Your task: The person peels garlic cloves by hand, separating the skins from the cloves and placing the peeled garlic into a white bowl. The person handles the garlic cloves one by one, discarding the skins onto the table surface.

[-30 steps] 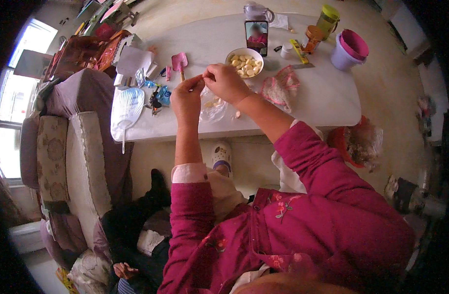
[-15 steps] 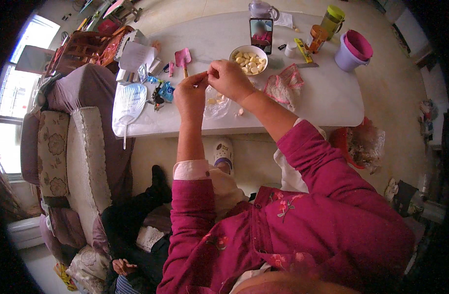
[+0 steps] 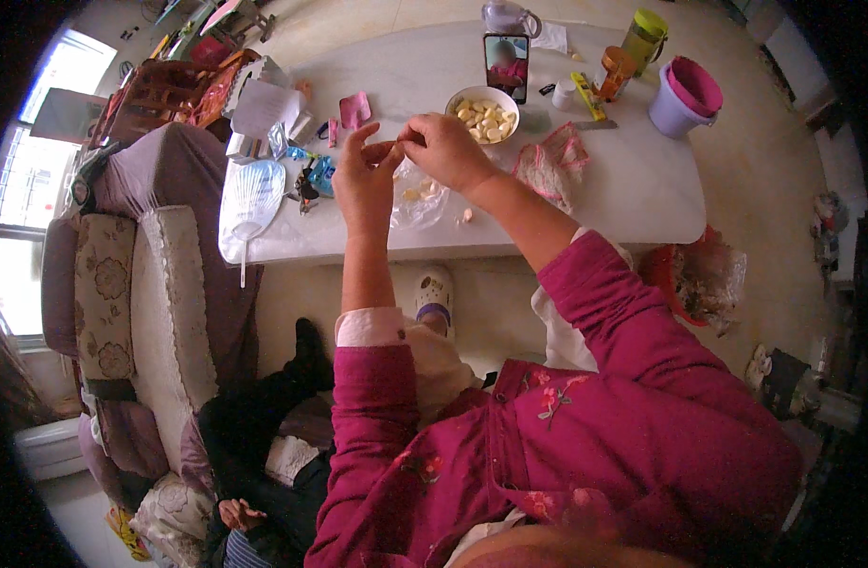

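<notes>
Over white table (image 3: pixel 633 194), near edge: left hand (image 3: pixel 363 185), index finger raised, and right hand (image 3: pixel 445 151), fingers curled, meeting at fingertips. Whether either is clamped on anything: cannot tell; any piece between them too small to make out. Step, as judged: fine two-handed fingertip work. Next move: would call for light, precise pinch.

Nearest items: clear plastic bag (image 3: pixel 421 206), below hands; white bowl (image 3: pixel 463 97) of pale clove-like pieces (image 3: pixel 484 121), just beyond right hand.

Around: mesh bag (image 3: pixel 553 170), red-white; yellow-handled knife (image 3: pixel 587 96); phone (image 3: pixel 506 71), upright behind bowl. Obstruction: right forearm, between bag and mesh.
</notes>
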The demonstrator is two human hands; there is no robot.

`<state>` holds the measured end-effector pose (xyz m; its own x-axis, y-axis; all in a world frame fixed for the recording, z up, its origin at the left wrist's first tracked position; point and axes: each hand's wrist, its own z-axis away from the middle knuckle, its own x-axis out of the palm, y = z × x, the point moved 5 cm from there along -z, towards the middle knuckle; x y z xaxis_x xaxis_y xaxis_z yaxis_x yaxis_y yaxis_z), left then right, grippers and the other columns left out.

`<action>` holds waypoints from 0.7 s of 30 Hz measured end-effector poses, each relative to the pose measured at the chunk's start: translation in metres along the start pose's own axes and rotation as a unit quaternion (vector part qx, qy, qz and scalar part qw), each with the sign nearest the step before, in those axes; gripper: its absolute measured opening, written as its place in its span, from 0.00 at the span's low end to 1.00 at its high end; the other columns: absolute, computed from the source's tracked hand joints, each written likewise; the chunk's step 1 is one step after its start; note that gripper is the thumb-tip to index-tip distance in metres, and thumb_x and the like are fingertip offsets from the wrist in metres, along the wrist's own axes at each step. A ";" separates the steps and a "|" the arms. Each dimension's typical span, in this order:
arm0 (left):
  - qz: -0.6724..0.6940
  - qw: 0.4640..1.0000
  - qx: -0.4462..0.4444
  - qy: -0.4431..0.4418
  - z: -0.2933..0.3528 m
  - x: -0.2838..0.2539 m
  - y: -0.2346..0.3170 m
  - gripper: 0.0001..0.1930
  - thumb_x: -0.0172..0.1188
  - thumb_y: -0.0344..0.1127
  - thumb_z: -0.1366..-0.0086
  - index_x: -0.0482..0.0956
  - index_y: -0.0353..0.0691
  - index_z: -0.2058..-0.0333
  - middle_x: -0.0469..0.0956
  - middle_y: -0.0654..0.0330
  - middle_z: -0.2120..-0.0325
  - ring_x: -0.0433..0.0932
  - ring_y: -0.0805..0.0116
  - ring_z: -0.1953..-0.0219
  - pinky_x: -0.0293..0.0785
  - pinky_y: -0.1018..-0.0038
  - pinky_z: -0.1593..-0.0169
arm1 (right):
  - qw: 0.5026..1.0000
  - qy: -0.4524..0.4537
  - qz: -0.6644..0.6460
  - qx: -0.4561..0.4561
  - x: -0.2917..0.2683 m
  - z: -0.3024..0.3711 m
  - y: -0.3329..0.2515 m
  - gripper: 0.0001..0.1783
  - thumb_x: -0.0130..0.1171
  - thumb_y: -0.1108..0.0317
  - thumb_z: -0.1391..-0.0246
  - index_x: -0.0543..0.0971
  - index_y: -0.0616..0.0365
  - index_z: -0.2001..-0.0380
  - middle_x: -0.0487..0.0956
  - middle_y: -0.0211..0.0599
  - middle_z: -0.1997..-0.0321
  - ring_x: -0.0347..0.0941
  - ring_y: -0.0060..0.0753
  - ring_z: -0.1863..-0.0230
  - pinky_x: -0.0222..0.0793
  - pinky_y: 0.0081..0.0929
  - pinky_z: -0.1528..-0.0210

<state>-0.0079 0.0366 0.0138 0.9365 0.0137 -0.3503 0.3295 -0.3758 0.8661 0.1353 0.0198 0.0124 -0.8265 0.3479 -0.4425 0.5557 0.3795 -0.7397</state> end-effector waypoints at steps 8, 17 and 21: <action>0.083 0.996 -0.005 -0.016 -0.002 0.003 0.000 0.19 0.67 0.29 0.46 0.76 0.39 0.54 0.83 0.58 0.69 0.80 0.74 0.69 0.74 0.78 0.64 | 0.998 0.014 -0.042 0.050 0.000 -0.002 0.005 0.07 0.61 0.70 0.52 0.77 0.63 0.72 0.78 0.40 0.76 0.76 0.30 0.74 0.71 0.27 0.69; 0.282 0.956 -0.073 -0.021 -0.005 0.003 0.003 0.20 0.63 0.25 0.43 0.71 0.33 0.51 0.80 0.56 0.64 0.77 0.73 0.62 0.71 0.79 0.55 | 0.915 -0.002 -0.328 0.236 0.008 0.000 0.028 0.06 0.59 0.68 0.46 0.77 0.60 0.69 0.73 0.24 0.77 0.63 0.13 0.80 0.59 0.15 0.78; 0.351 0.929 -0.116 -0.017 -0.003 0.002 -0.003 0.21 0.62 0.24 0.42 0.70 0.34 0.49 0.80 0.56 0.61 0.76 0.73 0.58 0.69 0.80 0.53 | 0.832 -0.024 -0.466 0.301 0.008 0.007 0.018 0.06 0.58 0.69 0.45 0.76 0.60 0.67 0.70 0.23 0.77 0.59 0.11 0.81 0.53 0.13 0.81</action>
<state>-0.0062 0.0407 0.0115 0.9273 -0.1897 0.3226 -0.3408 -0.0719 0.9374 0.1385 0.0233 -0.0082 -0.8841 0.1027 0.4558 -0.4613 -0.0373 -0.8864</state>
